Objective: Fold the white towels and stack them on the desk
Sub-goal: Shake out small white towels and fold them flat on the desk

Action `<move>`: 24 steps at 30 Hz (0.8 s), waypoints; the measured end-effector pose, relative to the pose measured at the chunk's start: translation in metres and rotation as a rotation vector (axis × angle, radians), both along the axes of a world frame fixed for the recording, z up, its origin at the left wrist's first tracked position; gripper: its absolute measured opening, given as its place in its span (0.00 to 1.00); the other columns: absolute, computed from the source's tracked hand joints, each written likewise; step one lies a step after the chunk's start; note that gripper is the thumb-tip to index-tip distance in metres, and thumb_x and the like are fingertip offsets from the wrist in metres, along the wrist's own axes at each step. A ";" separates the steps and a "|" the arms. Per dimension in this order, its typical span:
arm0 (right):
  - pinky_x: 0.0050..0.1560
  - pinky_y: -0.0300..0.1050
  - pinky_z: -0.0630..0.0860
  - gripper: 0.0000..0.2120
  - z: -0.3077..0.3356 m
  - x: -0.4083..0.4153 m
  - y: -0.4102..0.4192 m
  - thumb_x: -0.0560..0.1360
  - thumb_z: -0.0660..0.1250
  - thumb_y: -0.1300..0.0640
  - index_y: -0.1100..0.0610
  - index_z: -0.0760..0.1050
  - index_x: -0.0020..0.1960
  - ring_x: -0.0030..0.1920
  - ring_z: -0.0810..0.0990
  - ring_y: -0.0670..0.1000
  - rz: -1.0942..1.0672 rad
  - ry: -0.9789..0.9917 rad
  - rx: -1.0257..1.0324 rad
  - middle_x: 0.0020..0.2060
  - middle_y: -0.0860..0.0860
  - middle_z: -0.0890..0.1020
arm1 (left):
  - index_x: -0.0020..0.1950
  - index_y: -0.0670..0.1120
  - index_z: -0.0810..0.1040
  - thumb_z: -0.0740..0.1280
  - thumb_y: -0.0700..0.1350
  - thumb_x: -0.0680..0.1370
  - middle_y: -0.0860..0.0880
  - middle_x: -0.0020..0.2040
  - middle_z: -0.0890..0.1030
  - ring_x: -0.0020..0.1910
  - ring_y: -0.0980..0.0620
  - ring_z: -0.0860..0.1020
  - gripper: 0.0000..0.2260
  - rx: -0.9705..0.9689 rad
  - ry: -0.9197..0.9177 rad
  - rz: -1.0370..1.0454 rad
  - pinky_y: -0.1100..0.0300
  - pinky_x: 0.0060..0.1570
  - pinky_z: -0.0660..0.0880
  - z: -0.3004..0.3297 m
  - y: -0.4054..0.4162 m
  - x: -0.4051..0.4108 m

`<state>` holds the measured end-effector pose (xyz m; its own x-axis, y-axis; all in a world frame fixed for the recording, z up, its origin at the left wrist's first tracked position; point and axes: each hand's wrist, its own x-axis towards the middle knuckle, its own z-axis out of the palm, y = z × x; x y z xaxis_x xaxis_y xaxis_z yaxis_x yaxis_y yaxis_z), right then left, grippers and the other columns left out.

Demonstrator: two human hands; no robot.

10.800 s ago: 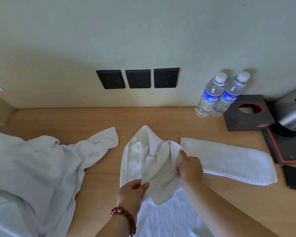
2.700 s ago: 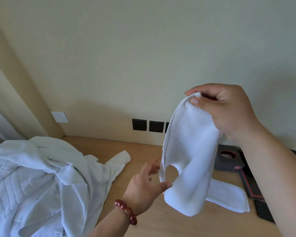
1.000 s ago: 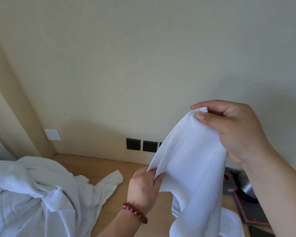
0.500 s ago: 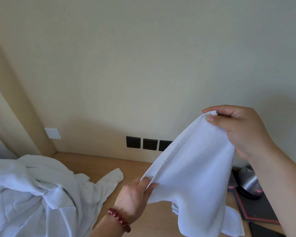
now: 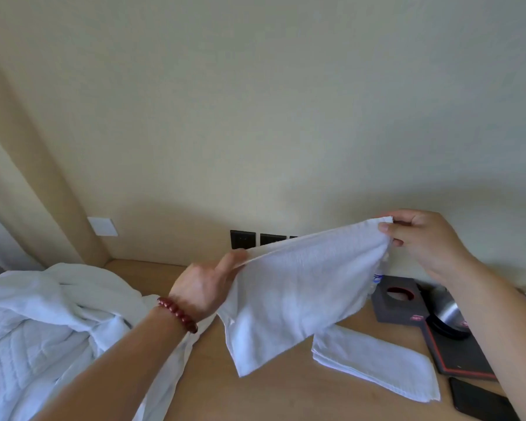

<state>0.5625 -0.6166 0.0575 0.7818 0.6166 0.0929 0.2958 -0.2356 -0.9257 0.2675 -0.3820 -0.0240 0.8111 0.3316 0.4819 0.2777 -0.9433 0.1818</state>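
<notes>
I hold a white towel [image 5: 301, 296] stretched in the air above the desk [image 5: 286, 393], one top corner in each hand.

My left hand [image 5: 207, 287] pinches the lower left corner between thumb and fingers; my right hand [image 5: 422, 241] pinches the higher right corner, so the top edge slopes up to the right; the lower edge hangs loose, its tip clear of the wood; a folded towel [image 5: 377, 366] lies flat on the desk below and to the right, partly behind the hanging cloth; a heap of white linen [image 5: 43, 323] fills the left side; a black box [image 5: 395, 302], kettle [image 5: 447, 314] and tray [image 5: 459, 357] crowd the right edge; bare wood shows between heap and folded towel.
</notes>
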 end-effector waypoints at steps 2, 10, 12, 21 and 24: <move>0.47 0.51 0.74 0.19 -0.007 0.003 0.000 0.77 0.71 0.63 0.38 0.85 0.40 0.40 0.76 0.51 0.000 -0.011 -0.012 0.38 0.51 0.82 | 0.75 0.54 0.60 0.58 0.51 0.79 0.56 0.24 0.63 0.18 0.53 0.61 0.24 -0.025 0.001 0.048 0.62 0.17 0.58 0.012 0.011 0.003; 0.50 0.51 0.76 0.11 -0.013 0.003 -0.007 0.77 0.71 0.63 0.48 0.84 0.48 0.40 0.78 0.51 0.024 -0.051 -0.104 0.44 0.54 0.85 | 0.59 0.49 0.80 0.61 0.48 0.82 0.49 0.42 0.83 0.39 0.45 0.82 0.11 -0.024 0.141 -0.165 0.55 0.34 0.77 0.002 0.029 0.002; 0.52 0.51 0.79 0.09 -0.018 -0.001 -0.013 0.77 0.70 0.64 0.51 0.85 0.51 0.40 0.80 0.50 0.105 -0.047 -0.197 0.43 0.55 0.86 | 0.52 0.49 0.80 0.58 0.51 0.80 0.52 0.36 0.80 0.32 0.48 0.79 0.12 0.064 0.153 -0.224 0.59 0.27 0.75 -0.005 0.035 -0.004; 0.51 0.52 0.81 0.09 -0.051 0.001 -0.022 0.75 0.72 0.65 0.51 0.85 0.47 0.39 0.84 0.51 0.351 -0.054 -0.527 0.39 0.53 0.86 | 0.53 0.52 0.83 0.51 0.65 0.81 0.67 0.37 0.66 0.39 0.65 0.65 0.25 -0.055 0.275 -0.250 0.76 0.39 0.60 -0.016 0.045 -0.009; 0.50 0.52 0.81 0.10 -0.071 0.007 -0.007 0.75 0.72 0.64 0.49 0.85 0.46 0.38 0.85 0.51 0.331 -0.081 -0.588 0.38 0.54 0.86 | 0.60 0.49 0.82 0.61 0.55 0.83 0.64 0.40 0.70 0.43 0.60 0.70 0.16 -0.111 0.411 -0.155 0.67 0.43 0.65 -0.019 0.055 0.003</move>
<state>0.5698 -0.6233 -0.0138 0.5475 0.7883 -0.2807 0.5019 -0.5778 -0.6436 0.2706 -0.3272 -0.0428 0.9718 0.2227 0.0777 0.2051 -0.9605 0.1882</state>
